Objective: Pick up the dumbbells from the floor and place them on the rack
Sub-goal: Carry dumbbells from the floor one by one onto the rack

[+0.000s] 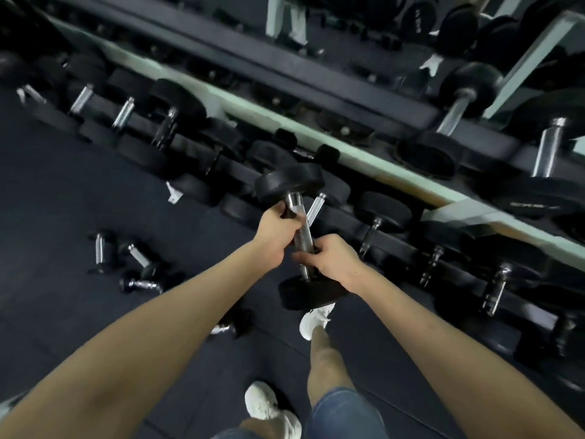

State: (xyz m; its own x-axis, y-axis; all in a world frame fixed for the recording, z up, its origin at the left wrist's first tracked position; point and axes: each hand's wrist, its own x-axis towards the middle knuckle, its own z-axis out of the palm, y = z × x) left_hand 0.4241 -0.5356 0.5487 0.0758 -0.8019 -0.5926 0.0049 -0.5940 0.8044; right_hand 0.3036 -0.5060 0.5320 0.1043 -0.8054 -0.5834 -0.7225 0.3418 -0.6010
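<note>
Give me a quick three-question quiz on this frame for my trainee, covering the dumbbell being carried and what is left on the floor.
1. True or false: the held dumbbell already rests on the rack.
2. How many hands grip its handle? A: one. B: two. C: none.
3. Short answer: where do the small loose dumbbells lie?

Key
1. False; it is in the air in front of the rack.
2. B; the left hand and the right hand both curl round the handle.
3. On the floor, to the person's left.
</note>
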